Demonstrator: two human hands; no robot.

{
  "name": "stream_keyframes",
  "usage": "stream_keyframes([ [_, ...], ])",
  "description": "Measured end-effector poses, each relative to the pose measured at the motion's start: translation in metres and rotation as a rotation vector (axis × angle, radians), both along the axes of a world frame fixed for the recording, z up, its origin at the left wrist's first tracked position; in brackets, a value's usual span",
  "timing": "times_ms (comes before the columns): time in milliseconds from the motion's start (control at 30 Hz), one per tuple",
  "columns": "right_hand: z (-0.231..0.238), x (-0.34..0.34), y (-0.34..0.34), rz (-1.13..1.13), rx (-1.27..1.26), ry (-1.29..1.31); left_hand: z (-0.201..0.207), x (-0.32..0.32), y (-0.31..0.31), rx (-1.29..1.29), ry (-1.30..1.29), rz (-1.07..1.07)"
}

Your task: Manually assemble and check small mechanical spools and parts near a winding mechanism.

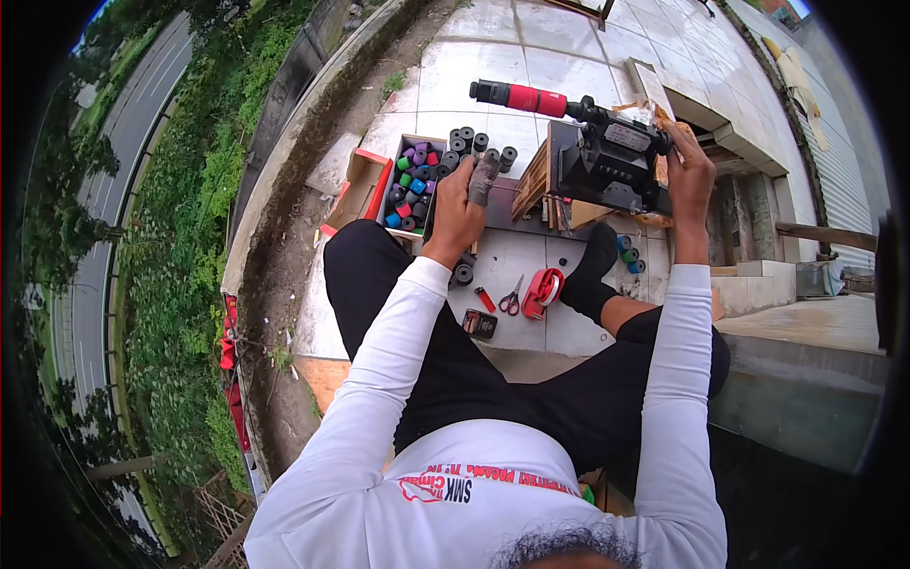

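A black machine [607, 156] with a shaft pointing left stands on a dark board in front of me. On the shaft sits a red roll [536, 100] with a black end piece beyond it. My right hand [689, 166] is closed at the machine's right end, where the fingers partly hide what they grip. At the left, my left hand [462, 204] has its fingers curled beside several black rolls [464, 140]. Something dark grey covers its thumb side, and what the fingers hold is hidden. Close by is a box of coloured rolls [409, 190], purple, green, red and blue.
Between my legs lie scissors [511, 296], a red lighter [485, 300], a small dark pack [480, 323] and a red tape dispenser [542, 292]. Green and blue rolls [630, 254] stand near my foot. A low wall [248, 284] drops toward greenery at left.
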State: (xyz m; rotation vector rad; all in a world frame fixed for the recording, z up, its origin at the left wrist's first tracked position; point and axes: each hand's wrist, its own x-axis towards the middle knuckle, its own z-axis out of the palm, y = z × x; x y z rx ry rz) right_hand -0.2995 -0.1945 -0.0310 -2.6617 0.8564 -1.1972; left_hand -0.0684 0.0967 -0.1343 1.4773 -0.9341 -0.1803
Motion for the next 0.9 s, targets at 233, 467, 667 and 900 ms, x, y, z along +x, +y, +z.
stream_keyframes([
  [233, -0.050, 0.006, -0.024, -0.108, 0.167, 0.213, -0.006, 0.001, -0.004, -0.004, -0.003, 0.018],
  [467, -0.076, -0.030, 0.032, 0.013, 0.111, 0.129, -0.002, 0.002, -0.002, -0.028, -0.029, 0.026],
  [667, -0.043, -0.047, 0.069, -0.061, 0.055, 0.040, 0.000, -0.001, 0.000, -0.012, -0.001, 0.036],
  [900, -0.001, -0.026, 0.033, -0.074, -0.031, 0.012, -0.008, 0.001, -0.002, -0.013, -0.044, 0.038],
])
